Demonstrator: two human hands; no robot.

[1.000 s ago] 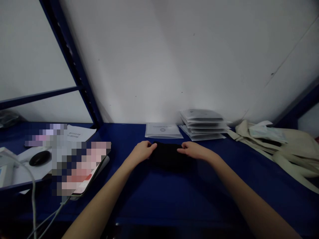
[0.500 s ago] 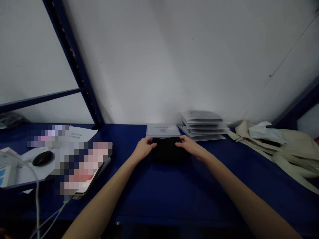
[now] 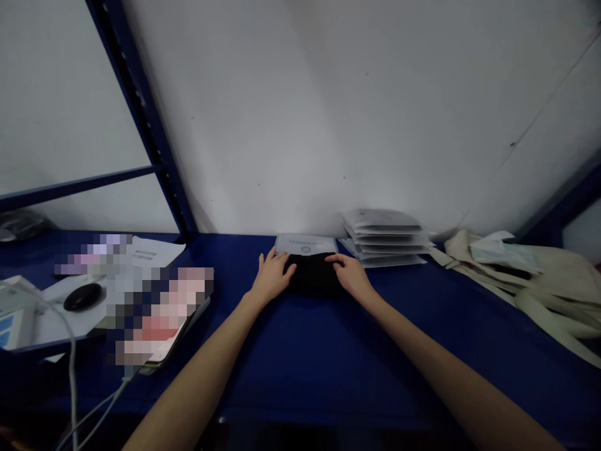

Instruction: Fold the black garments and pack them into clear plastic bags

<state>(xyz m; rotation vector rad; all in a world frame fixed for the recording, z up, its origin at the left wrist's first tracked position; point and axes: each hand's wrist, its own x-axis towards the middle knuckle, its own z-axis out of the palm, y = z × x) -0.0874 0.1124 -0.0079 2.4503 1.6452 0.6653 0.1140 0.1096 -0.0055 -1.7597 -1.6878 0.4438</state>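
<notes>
A folded black cloth-like item (image 3: 313,275) lies on the blue table (image 3: 319,357), in front of a flat white packet (image 3: 306,243). My left hand (image 3: 273,274) rests at the item's left edge with its fingers spread. At the upper right edge of the item is my right hand (image 3: 348,274), its fingers apart and its fingertips touching the black surface. Neither hand is closed round the item.
Right of the packet stands a stack of white packets (image 3: 382,235). Beige cloth bags (image 3: 558,269) lie far right. On the left are a black mouse (image 3: 82,297), papers (image 3: 157,250), a partly blurred pink item (image 3: 164,332) and white cables (image 3: 72,369). A wall rises behind.
Both hands have loosened on the black item, and the left fingers have spread. The item sits slightly farther back and looks flatter.
</notes>
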